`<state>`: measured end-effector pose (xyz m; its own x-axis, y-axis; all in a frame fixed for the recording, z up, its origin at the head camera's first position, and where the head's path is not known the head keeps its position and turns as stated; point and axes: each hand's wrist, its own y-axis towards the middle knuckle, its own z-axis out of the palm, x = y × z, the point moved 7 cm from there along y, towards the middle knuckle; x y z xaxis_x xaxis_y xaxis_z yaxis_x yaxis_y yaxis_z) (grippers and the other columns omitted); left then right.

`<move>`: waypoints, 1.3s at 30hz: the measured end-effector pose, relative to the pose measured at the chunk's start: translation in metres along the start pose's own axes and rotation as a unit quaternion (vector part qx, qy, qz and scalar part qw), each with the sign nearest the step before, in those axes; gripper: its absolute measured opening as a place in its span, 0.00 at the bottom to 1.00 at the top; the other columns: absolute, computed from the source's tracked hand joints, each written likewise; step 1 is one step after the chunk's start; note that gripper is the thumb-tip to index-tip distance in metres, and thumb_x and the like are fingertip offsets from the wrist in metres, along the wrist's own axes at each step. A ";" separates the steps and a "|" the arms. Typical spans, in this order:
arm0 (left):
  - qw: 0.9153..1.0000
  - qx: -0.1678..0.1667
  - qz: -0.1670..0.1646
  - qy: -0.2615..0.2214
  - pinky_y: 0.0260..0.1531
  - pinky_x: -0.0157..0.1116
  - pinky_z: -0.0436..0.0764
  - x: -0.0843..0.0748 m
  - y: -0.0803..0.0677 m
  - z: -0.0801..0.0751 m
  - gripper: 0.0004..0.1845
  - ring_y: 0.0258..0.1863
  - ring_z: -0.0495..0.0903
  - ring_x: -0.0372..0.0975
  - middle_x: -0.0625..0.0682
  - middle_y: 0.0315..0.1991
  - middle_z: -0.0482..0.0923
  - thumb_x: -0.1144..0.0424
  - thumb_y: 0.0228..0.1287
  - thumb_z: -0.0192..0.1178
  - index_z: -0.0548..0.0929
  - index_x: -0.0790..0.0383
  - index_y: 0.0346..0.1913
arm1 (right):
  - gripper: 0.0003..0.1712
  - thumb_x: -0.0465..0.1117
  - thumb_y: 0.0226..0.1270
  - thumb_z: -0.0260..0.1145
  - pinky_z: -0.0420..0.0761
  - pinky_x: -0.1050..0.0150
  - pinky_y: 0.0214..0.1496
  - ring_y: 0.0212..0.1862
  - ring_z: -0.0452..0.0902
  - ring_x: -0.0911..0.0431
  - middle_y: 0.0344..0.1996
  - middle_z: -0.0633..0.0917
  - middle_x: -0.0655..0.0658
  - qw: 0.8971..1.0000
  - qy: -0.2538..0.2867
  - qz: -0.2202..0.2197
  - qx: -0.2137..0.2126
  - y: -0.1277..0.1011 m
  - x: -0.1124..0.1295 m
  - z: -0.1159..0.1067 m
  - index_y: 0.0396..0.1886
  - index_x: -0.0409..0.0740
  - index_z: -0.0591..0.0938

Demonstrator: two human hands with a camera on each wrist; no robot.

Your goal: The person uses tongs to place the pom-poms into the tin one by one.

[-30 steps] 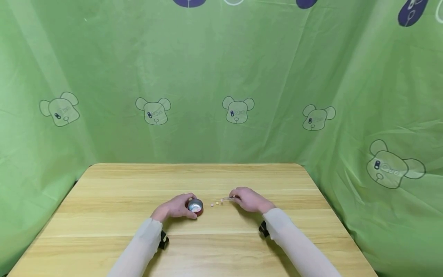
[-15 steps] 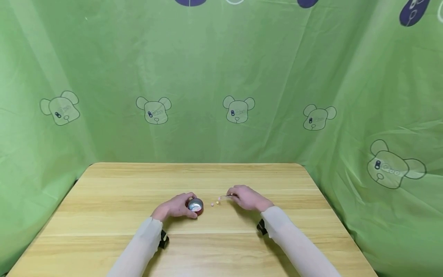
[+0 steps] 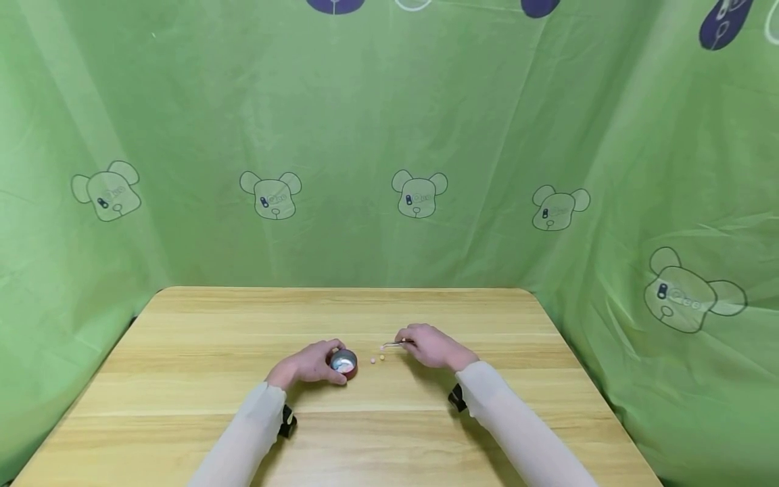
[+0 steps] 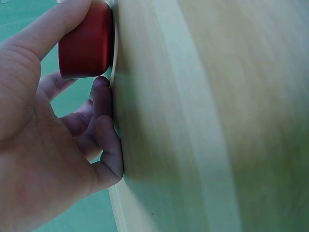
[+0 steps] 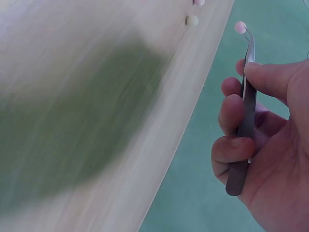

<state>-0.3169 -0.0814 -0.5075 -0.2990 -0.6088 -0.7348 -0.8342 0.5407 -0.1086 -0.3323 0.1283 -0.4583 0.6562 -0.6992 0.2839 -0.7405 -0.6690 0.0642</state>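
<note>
My left hand (image 3: 313, 362) grips a small round red tin (image 4: 87, 43) by its sides, thumb on one side and fingers round the other. The tin stands on the table with its open top up, and its silvery inside shows in the head view. In my right hand (image 3: 431, 346) is a pair of bent-tip tweezers (image 5: 248, 106), pinched between thumb and fingers. A pink bead (image 5: 240, 27) is held at the tweezer tips, raised over the table. Two more beads lie between the hands: a yellowish bead (image 3: 382, 357) and a pink bead (image 3: 373, 361) nearer the tin.
The wooden table (image 3: 377, 439) spreads out under both hands. Behind it and at its sides hangs a green curtain (image 3: 347, 250) printed with bear heads. A black wrist camera (image 3: 458, 398) sits under the right wrist, another black camera (image 3: 288, 422) under the left.
My right hand has moved left and slightly away from me, and the tweezers have lifted the pink bead from beside the yellowish one. The left hand and the tin have stayed put.
</note>
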 end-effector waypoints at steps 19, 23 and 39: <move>1.000 0.002 -0.002 0.007 0.47 0.46 0.72 0.000 0.001 0.000 0.26 0.43 0.74 0.43 0.52 0.43 0.76 0.57 0.50 0.72 0.73 0.56 0.51 | 0.09 0.35 0.69 0.57 0.76 0.61 0.42 0.37 0.75 0.59 0.35 0.80 0.51 0.999 -0.006 -0.040 -0.014 0.015 0.029 -0.006 0.44 0.45 0.81; 1.000 0.002 -0.001 0.008 0.47 0.46 0.72 0.000 0.001 0.000 0.26 0.43 0.74 0.43 0.52 0.43 0.76 0.57 0.51 0.72 0.73 0.56 0.51 | 0.09 0.35 0.69 0.57 0.76 0.61 0.42 0.36 0.75 0.59 0.34 0.80 0.52 0.999 -0.004 -0.040 -0.012 0.019 0.034 -0.005 0.44 0.45 0.82; 1.000 0.001 0.010 0.007 0.46 0.45 0.72 0.000 0.002 0.001 0.26 0.41 0.75 0.42 0.51 0.41 0.76 0.57 0.49 0.73 0.74 0.58 0.50 | 0.10 0.37 0.70 0.56 0.76 0.65 0.41 0.35 0.73 0.62 0.36 0.79 0.53 0.999 0.000 -0.047 0.005 0.033 0.053 0.004 0.47 0.47 0.81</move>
<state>-0.3179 -0.0798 -0.5085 -0.3212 -0.6061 -0.7277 -0.8274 0.5534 -0.0958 -0.3216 0.0683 -0.4451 0.7230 -0.6330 0.2769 -0.6739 -0.7344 0.0808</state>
